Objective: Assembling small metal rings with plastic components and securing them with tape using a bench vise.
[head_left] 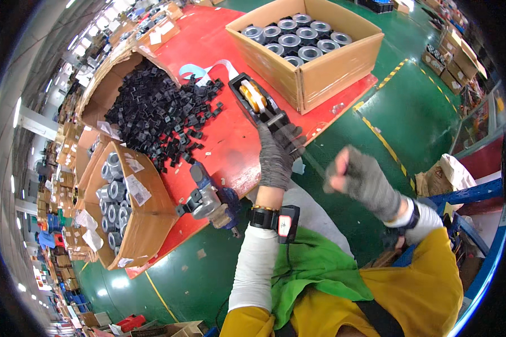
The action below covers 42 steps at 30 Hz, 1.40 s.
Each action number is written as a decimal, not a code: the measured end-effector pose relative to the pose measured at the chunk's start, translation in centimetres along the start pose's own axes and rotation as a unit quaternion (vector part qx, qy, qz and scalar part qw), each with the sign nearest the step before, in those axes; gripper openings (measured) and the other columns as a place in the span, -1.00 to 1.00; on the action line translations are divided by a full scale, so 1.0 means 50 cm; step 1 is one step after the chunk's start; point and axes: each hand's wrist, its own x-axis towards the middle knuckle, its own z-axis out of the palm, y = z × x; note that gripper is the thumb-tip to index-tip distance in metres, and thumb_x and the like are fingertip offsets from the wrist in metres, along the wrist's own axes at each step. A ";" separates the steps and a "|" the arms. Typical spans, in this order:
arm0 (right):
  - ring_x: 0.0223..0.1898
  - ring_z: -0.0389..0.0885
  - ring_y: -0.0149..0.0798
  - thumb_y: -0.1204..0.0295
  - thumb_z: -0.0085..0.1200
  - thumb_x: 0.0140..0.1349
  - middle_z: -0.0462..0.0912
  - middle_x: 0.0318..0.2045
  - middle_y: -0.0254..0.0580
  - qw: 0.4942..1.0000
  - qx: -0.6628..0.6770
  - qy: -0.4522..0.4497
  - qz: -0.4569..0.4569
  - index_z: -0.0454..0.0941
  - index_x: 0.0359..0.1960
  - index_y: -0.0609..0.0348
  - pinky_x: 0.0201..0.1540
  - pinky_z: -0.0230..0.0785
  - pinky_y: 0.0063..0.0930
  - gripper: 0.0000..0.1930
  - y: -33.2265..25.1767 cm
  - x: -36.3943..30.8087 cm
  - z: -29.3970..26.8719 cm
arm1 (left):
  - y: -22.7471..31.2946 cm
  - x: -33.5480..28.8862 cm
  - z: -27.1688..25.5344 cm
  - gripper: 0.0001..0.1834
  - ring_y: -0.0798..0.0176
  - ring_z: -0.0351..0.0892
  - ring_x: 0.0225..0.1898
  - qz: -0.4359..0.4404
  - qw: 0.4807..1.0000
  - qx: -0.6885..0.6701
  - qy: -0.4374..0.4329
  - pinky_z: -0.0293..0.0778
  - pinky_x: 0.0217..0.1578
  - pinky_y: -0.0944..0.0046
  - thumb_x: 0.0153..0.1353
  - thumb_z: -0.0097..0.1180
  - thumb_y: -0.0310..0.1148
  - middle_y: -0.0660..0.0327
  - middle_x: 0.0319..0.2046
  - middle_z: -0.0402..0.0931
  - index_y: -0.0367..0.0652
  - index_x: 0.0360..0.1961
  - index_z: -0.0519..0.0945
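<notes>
My left hand [278, 146], in a grey fingerless glove, is wrapped round the lower end of a black tape dispenser [243, 89] with a yellow-and-white roll inside. It is held above the red table [230, 143]. A clear strip of tape [310, 156] stretches from the dispenser towards my right hand [357, 180]. That hand, gloved the same way and blurred, is raised to the right past the table edge, its fingers curled and pinched at the strip's end. Below and left of my left hand, a blue bench vise [212, 202] sits at the table's near edge with a black part in it.
A large carton [334, 73] of grey-and-black cylindrical parts stands at the far right of the table. Small black plastic pieces [146, 112] spill from a tipped carton at left. Another carton [152, 208] of grey cylinders is nearer. Blue metal framing [472, 194] stands at right.
</notes>
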 end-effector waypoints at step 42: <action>-0.37 0.47 -0.44 0.55 0.16 0.03 0.49 -0.45 -0.33 0.997 -0.052 0.030 0.040 0.35 -0.38 0.15 -0.24 0.35 -0.55 -0.80 0.107 -0.137 0.029 | 0.067 -0.202 0.088 -0.72 0.14 0.54 -0.27 0.234 0.917 0.297 -0.124 0.41 -0.21 0.27 0.17 0.07 -0.30 0.13 -0.31 0.57 -0.29 -0.20 0.52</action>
